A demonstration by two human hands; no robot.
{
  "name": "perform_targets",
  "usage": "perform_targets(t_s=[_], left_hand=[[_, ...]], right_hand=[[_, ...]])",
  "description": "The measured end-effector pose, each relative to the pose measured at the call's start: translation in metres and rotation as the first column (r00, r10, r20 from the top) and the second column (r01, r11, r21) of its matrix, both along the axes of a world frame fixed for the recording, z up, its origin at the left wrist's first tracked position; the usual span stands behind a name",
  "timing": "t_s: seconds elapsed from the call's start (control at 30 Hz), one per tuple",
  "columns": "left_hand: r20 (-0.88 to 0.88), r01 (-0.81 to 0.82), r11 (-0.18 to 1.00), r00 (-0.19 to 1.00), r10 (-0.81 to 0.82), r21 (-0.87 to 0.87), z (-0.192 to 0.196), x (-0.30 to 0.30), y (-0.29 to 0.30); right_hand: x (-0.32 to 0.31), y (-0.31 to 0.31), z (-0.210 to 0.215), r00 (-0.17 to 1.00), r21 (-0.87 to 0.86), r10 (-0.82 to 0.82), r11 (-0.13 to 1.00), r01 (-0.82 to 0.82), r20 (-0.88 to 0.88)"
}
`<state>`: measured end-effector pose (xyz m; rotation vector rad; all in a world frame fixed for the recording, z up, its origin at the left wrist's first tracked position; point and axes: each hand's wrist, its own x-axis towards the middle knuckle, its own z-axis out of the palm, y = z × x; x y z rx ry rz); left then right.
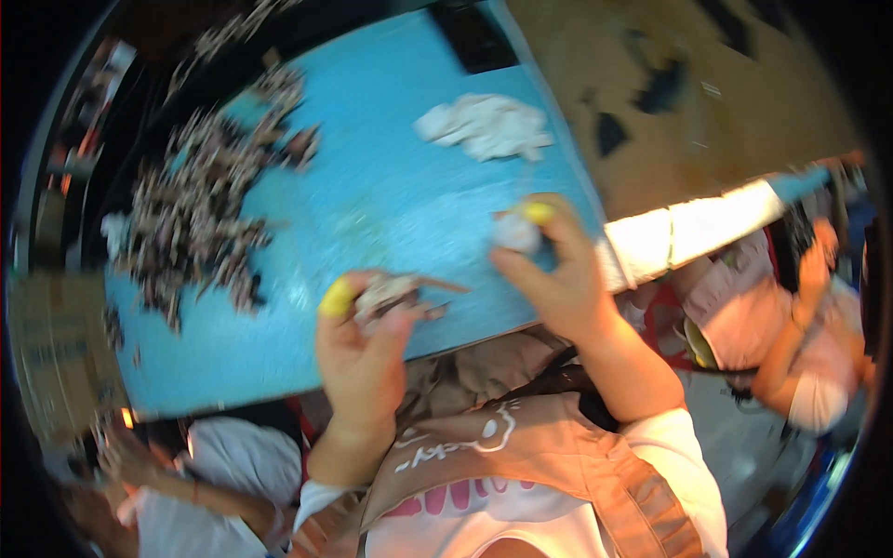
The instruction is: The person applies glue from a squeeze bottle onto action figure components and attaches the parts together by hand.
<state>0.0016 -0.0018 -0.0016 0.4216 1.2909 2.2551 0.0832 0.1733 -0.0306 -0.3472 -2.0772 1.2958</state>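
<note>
My left hand [361, 365] is closed on a small clump of brownish-grey strips [383, 294], pinched between thumb and fingers above the table's near edge. A thin reddish-brown strip sticks out of the clump to the right. To the right, my right hand [569, 284] pinches a small whitish wad [517, 232] between thumb and index finger; its exact kind is blurred. Yellow covers sit on a fingertip of each hand. A large loose pile of similar brownish-grey strips [200, 209] lies on the blue tabletop [344, 186] at the left.
A crumpled white cloth or tissue [488, 126] lies beyond my right hand. Behind it is a dark flat object [473, 35] at the table's far edge. A brown board [744, 102] with dark scraps adjoins on the right. Other people sit at lower left and right; a cardboard box [65, 353] stands left.
</note>
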Motion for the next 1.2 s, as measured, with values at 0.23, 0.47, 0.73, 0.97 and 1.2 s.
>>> perform_targets(t_s=[0.23, 0.47, 0.73, 0.97, 1.2], left_hand=[[-0.13, -0.041, 0.997, 0.991, 0.033, -0.064, -0.005, 0.0, 0.0], [-0.113, 0.023, 1.0, 0.993, -0.024, -0.011, -0.009, -0.011, -0.002], [-0.09, 0.081, 0.997, 0.993, -0.08, 0.01, -0.005, 0.003, 0.006], [-0.046, 0.014, 1.0, 0.999, -0.014, 0.005, 0.003, 0.009, -0.001], [-0.001, 0.187, 0.982, 0.982, -0.187, 0.011, 0.008, 0.013, 0.01]], right_hand=[[0.007, 0.002, 0.017, 0.955, 0.374, -0.275, 0.902, 0.218, 0.107], [0.044, 0.069, 0.031, 0.768, 0.376, -0.441, 0.687, 0.622, -0.464], [0.025, 0.195, 0.008, 0.752, 0.584, -0.647, 0.66, 0.472, 0.123], [0.03, 0.224, -0.023, 0.722, 0.8, -0.686, 0.478, 0.362, 0.084], [0.075, 0.202, -0.032, 0.771, 0.901, -0.635, 0.357, 0.248, 0.039]])
